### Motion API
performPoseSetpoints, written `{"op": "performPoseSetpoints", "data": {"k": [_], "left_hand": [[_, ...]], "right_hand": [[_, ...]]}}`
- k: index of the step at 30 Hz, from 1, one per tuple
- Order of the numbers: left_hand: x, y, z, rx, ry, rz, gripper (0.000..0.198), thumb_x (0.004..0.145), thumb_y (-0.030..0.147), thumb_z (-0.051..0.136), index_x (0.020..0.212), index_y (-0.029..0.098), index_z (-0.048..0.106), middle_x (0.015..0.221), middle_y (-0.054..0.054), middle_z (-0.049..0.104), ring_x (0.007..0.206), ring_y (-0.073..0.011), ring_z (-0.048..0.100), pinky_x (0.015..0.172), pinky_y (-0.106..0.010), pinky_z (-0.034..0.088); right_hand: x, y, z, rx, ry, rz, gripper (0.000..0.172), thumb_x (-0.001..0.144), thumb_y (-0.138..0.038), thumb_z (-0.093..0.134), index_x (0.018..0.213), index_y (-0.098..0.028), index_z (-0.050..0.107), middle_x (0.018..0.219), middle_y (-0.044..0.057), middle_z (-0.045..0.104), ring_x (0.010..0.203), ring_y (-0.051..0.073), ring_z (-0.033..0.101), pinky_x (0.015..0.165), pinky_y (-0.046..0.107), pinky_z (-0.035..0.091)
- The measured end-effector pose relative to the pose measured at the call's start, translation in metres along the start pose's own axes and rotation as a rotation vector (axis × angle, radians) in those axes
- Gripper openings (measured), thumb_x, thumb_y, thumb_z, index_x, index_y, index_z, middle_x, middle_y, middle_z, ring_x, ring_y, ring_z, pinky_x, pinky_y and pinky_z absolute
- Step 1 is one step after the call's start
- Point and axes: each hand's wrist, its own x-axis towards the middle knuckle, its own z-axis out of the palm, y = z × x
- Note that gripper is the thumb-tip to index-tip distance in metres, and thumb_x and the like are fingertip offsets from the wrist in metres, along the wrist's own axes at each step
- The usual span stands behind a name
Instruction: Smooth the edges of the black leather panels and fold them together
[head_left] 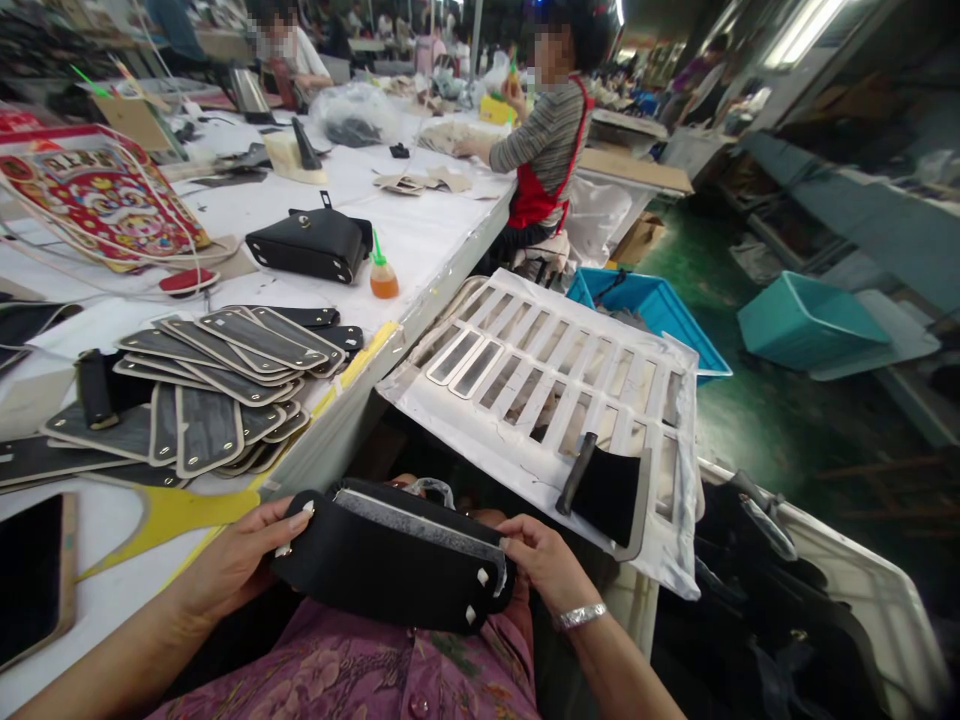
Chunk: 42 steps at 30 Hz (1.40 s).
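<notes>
A black handbag body (375, 570) rests over my lap, with a pale strip along its upper edge and small white-wrapped studs. My left hand (251, 555) pinches its left end, thumb on top near a stud. At the right end, my right hand (536, 560) grips the rim between thumb and fingers. To the left on the table lies a pile of black panels (232, 350) with light edging and metal studs. A finished-looking black bag (311, 245) stands behind that pile, beside a small glue bottle (384, 278) with a green nozzle.
On my right is a white slotted rack (525, 380) carrying a black panel (609, 490). Beyond it stand a blue crate (660, 310) and a teal bin (810, 320). A phone (30, 575) lies at the table's near left. A co-worker (544, 150) sits across the table corner.
</notes>
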Motion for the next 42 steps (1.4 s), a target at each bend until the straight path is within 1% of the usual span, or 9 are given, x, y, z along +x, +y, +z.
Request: {"op": "performPoseSetpoints", "data": {"k": [4,7,12,15,18,24,31,36,42], "left_hand": [[0.002,0.0,-0.001,0.027,-0.161,0.003,0.02,0.066,0.031,0.072,0.072,0.014,0.064,0.061,-0.001,0.06,0.05,-0.0097,0.053,0.047,-0.017,0.043],[0.0,0.001,0.009,-0.008,-0.248,0.008,0.02,0.068,0.032,0.07,0.07,0.013,0.063,0.058,0.0,0.059,0.047,-0.0072,0.05,0.045,-0.015,0.04],[-0.006,0.0,0.023,-0.065,-0.332,-0.023,0.021,0.067,0.031,0.071,0.073,0.012,0.064,0.062,-0.002,0.061,0.05,-0.0085,0.051,0.047,-0.016,0.041],[-0.005,-0.001,0.021,-0.084,-0.318,-0.028,0.019,0.068,0.031,0.07,0.074,0.013,0.064,0.062,-0.001,0.061,0.051,-0.009,0.052,0.048,-0.017,0.043],[-0.001,0.0,0.017,-0.077,-0.247,-0.024,0.018,0.069,0.029,0.07,0.079,0.015,0.065,0.061,0.0,0.059,0.051,-0.0088,0.053,0.049,-0.017,0.045],[0.006,0.002,0.022,0.072,-0.096,-0.029,0.028,0.067,0.034,0.071,0.089,0.017,0.064,0.069,0.0,0.061,0.054,-0.0103,0.054,0.046,-0.018,0.047],[0.008,0.003,0.025,0.505,-0.029,0.007,0.036,0.07,0.047,0.063,0.089,0.017,0.064,0.072,-0.002,0.061,0.064,-0.015,0.054,0.047,-0.022,0.051],[0.014,0.009,0.025,0.736,-0.008,0.079,0.034,0.068,0.048,0.064,0.076,0.015,0.065,0.059,0.0,0.054,0.051,-0.0121,0.049,0.038,-0.017,0.044],[0.023,0.013,0.024,0.791,0.028,0.1,0.032,0.066,0.047,0.065,0.071,0.015,0.063,0.048,0.003,0.05,0.036,-0.0085,0.044,0.03,-0.013,0.031]], "right_hand": [[0.002,-0.008,0.006,-0.214,0.099,-0.113,0.007,0.062,-0.018,0.049,0.068,-0.016,0.054,0.049,-0.008,0.037,0.047,0.008,0.033,0.045,0.021,0.026],[-0.003,-0.012,0.011,-0.368,0.195,-0.197,0.008,0.065,-0.018,0.048,0.068,-0.017,0.056,0.051,-0.007,0.034,0.05,0.009,0.034,0.049,0.022,0.029],[-0.035,-0.004,0.015,-0.191,0.29,-0.258,0.032,0.078,-0.04,0.05,0.101,-0.018,0.051,0.067,-0.004,0.044,0.058,0.012,0.042,0.055,0.024,0.036],[-0.06,-0.001,0.016,-0.05,0.088,-0.16,0.04,0.085,-0.051,0.033,0.093,-0.017,0.054,0.064,-0.002,0.047,0.049,0.01,0.042,0.047,0.023,0.032],[-0.072,0.0,0.019,0.014,-0.045,-0.096,0.039,0.084,-0.052,0.038,0.081,-0.016,0.054,0.06,-0.003,0.047,0.045,0.008,0.04,0.043,0.021,0.028],[-0.051,0.006,0.013,0.009,0.081,-0.069,0.035,0.077,-0.049,0.052,0.066,-0.017,0.048,0.049,-0.006,0.041,0.041,0.006,0.032,0.041,0.02,0.023],[-0.035,0.011,0.002,-0.19,0.22,-0.146,0.034,0.077,-0.046,0.052,0.064,-0.015,0.054,0.055,-0.003,0.046,0.054,0.01,0.038,0.05,0.022,0.031],[-0.032,0.016,-0.001,-0.278,0.21,-0.167,0.035,0.079,-0.047,0.05,0.065,-0.016,0.055,0.057,-0.001,0.049,0.055,0.011,0.041,0.05,0.022,0.032],[-0.032,0.015,-0.003,-0.371,0.198,-0.155,0.035,0.081,-0.048,0.048,0.064,-0.017,0.054,0.055,-0.003,0.048,0.053,0.011,0.04,0.049,0.022,0.03]]}}
